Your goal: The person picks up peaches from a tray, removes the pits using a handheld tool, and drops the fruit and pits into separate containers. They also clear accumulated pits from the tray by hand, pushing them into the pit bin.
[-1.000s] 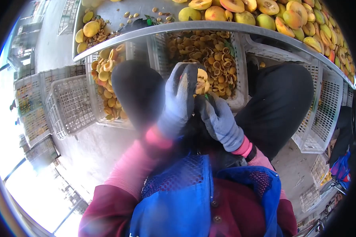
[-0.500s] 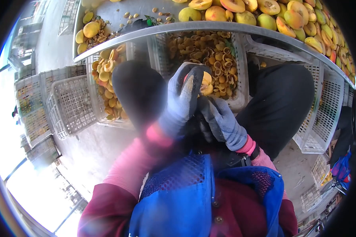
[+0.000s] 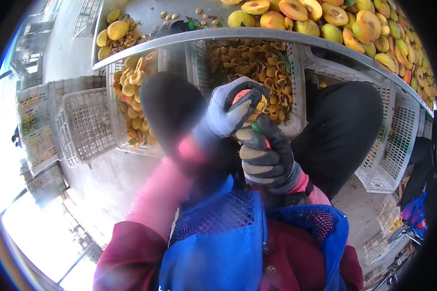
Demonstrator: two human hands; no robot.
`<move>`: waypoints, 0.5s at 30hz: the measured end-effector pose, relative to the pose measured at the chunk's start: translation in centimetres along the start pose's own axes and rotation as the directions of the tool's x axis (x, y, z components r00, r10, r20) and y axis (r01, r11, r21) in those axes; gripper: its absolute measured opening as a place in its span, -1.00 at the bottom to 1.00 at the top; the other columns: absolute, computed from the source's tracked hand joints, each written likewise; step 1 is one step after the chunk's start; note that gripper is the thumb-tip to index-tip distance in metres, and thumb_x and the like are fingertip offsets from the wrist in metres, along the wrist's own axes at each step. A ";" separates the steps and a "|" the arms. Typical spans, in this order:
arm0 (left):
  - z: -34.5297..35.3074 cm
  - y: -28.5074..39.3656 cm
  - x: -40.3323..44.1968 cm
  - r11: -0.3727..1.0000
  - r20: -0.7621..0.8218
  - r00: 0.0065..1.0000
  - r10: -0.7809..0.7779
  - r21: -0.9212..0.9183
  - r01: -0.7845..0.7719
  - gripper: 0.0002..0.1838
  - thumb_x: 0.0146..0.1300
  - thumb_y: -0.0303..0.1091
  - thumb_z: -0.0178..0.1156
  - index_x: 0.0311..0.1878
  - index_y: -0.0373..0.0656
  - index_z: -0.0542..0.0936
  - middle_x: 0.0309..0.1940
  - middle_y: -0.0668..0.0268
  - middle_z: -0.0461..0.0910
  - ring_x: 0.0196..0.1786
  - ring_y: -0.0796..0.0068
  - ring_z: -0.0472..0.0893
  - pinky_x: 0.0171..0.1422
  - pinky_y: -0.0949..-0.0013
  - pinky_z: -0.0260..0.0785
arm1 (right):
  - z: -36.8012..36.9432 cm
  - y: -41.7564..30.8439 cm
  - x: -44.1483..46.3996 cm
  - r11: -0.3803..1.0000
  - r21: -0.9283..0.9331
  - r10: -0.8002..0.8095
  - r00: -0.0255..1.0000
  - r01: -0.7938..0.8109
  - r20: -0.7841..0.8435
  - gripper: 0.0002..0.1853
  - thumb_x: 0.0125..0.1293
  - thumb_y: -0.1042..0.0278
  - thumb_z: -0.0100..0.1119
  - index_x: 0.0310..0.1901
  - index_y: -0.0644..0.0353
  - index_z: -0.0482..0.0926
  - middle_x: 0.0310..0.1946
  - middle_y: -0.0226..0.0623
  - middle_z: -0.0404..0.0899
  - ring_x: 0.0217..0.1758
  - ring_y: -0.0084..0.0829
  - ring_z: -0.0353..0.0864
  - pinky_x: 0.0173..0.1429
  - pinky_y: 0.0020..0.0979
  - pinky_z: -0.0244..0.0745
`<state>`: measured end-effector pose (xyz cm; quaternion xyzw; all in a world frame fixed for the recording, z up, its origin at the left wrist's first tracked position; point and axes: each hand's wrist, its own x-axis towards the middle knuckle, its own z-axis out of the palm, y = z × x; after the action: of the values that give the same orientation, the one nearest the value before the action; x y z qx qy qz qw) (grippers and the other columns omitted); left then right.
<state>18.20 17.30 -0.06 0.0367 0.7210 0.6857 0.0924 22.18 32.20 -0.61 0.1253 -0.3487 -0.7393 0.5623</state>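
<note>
My left hand (image 3: 233, 106), in a grey-blue glove, is wrapped round a halved yellow-red fruit (image 3: 257, 110) above the crate between my knees. Just below and to the right, my right hand (image 3: 267, 155), gloved too, has its fingers curled round a tool with a green and red handle (image 3: 256, 128). The tool's far end is hidden against the fruit. Under the hands, a white crate (image 3: 297, 87) holds many brownish-yellow fruit pieces (image 3: 250, 60).
A metal-edged table (image 3: 218, 34) crosses the top, with a heap of halved fruit (image 3: 369, 26) at right and small pits at left. Another crate of fruit pieces (image 3: 133, 104) stands beyond my left knee. More crates (image 3: 87, 127) stand at both sides.
My right hand has turned so its curled fingers and the green and red handle show. My left hand has tilted to the right over the fruit, and its red skin now shows more.
</note>
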 end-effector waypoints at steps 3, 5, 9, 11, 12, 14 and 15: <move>1.2 0.0 -0.5 0.956 -0.047 0.994 -0.095 -0.284 0.078 -0.65 0.35 -0.12 0.06 -0.20 -0.28 0.59 -0.37 0.31 0.57 -0.33 0.57 0.51 -0.19 0.49 0.37 | 0.0 0.1 0.1 0.999 0.037 0.020 0.997 -0.023 0.071 -0.55 0.43 -0.19 -0.23 -0.32 0.05 0.34 -0.71 -0.50 0.18 -0.80 -0.62 0.05 -0.79 -0.56 0.00; 2.1 -1.9 -1.2 0.654 -0.056 0.928 -0.367 -0.725 0.215 -0.61 0.35 -0.07 0.06 -0.18 -0.28 0.58 -0.36 0.31 0.57 -0.32 0.56 0.52 -0.18 0.48 0.39 | -0.7 0.0 0.0 0.980 -0.199 -0.012 0.996 0.029 0.084 -0.56 0.43 -0.18 -0.22 -0.29 0.08 0.36 -0.70 -0.50 0.20 -0.79 -0.61 0.08 -0.78 -0.56 0.02; 2.7 -4.0 -2.5 0.703 -0.305 0.842 -0.445 -0.701 0.118 -0.56 0.36 0.02 0.03 -0.15 -0.25 0.56 -0.36 0.28 0.56 -0.31 0.50 0.54 -0.19 0.44 0.41 | 1.5 0.3 -0.3 0.889 -0.392 -0.220 0.972 0.235 0.085 -0.51 0.46 -0.15 -0.27 -0.30 0.16 0.38 -0.77 -0.59 0.11 -0.87 -0.74 0.05 -0.86 -0.63 0.03; 1.2 -2.4 -2.8 0.624 -0.285 0.808 -0.516 -0.771 0.126 -0.61 0.36 0.02 0.03 -0.10 -0.15 0.53 -0.28 0.30 0.58 -0.22 0.48 0.58 -0.11 0.41 0.47 | 0.3 -1.1 -0.6 0.944 -0.242 -0.223 0.974 0.224 0.032 -0.50 0.45 -0.15 -0.27 -0.27 0.18 0.42 -0.75 -0.58 0.12 -0.84 -0.72 0.08 -0.84 -0.62 0.05; -0.6 -1.1 -3.4 0.614 -0.242 0.787 -0.567 -0.761 0.208 -0.65 0.28 -0.11 0.16 -0.05 -0.20 0.51 -0.22 0.27 0.59 -0.17 0.40 0.59 -0.04 0.39 0.47 | -1.0 -1.8 -0.9 0.965 -0.157 -0.214 0.977 0.211 -0.002 -0.49 0.45 -0.15 -0.27 -0.26 0.19 0.44 -0.74 -0.58 0.12 -0.82 -0.70 0.09 -0.83 -0.61 0.05; -2.7 1.1 -4.5 0.998 -0.514 0.857 -0.042 0.013 0.057 -0.61 0.18 -0.29 0.23 0.04 -0.25 0.47 -0.19 0.21 0.58 -0.08 0.32 0.58 0.06 0.35 0.43 | -3.7 -3.6 -1.0 0.975 -0.169 -0.152 0.988 0.144 -0.036 -0.48 0.44 -0.15 -0.22 -0.25 0.19 0.51 -0.73 -0.58 0.09 -0.80 -0.68 0.05 -0.79 -0.56 0.05; -3.5 2.0 -5.2 0.896 -0.455 0.854 0.253 0.442 -0.030 -0.55 0.13 -0.37 0.27 0.09 -0.28 0.45 -0.17 0.17 0.58 -0.04 0.28 0.57 0.11 0.32 0.41 | -4.4 -3.9 -1.1 0.976 -0.169 -0.147 0.987 0.135 -0.061 -0.48 0.44 -0.15 -0.21 -0.26 0.19 0.52 -0.73 -0.58 0.08 -0.79 -0.68 0.05 -0.77 -0.55 0.06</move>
<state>22.51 13.00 2.54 -0.0693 0.8452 0.5052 -0.1600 22.20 32.05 -6.54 0.1298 -0.2562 -0.7986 0.5290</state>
